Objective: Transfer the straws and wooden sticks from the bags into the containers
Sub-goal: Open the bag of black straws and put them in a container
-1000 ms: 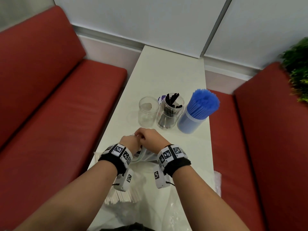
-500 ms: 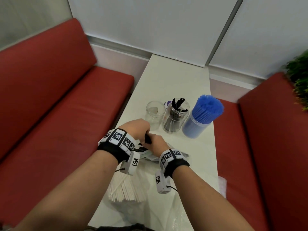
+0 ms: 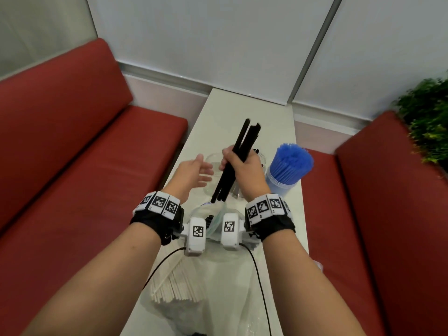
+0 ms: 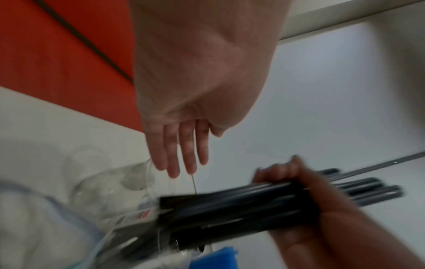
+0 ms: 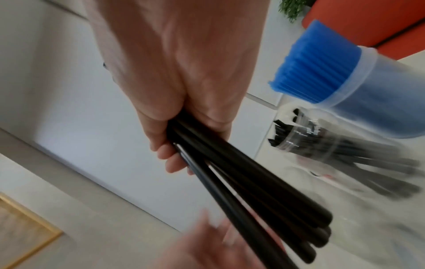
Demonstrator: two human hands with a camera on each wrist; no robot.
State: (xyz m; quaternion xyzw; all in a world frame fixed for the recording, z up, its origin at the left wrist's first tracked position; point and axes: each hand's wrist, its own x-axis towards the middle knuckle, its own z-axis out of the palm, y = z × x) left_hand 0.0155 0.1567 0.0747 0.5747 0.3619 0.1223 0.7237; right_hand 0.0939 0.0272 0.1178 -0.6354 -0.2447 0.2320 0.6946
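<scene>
My right hand (image 3: 232, 163) grips a bundle of black straws (image 3: 243, 146) at mid-length and holds it tilted above the table, its upper ends pointing away from me. The right wrist view shows the right hand's fingers (image 5: 170, 156) wrapped round the black straws (image 5: 241, 182). My left hand (image 3: 202, 173) hovers open just to the left, holding nothing, its fingers (image 4: 181, 156) straight. A clear jar (image 5: 333, 145) with several black straws stands behind the right hand. An empty clear jar (image 3: 213, 158) stands behind the left hand. White sticks (image 3: 174, 284) lie in a clear bag near me.
A tub of blue straws (image 3: 291, 166) stands at the table's right edge. Crumpled clear bags (image 3: 218, 287) cover the near end of the narrow white table (image 3: 242, 110). Red benches (image 3: 72, 141) flank both sides. A green plant (image 3: 426, 112) is at the far right.
Both hands were down together at the bag. My right hand has since risen with a bundle of black straws, and my left hand has come away and opened.
</scene>
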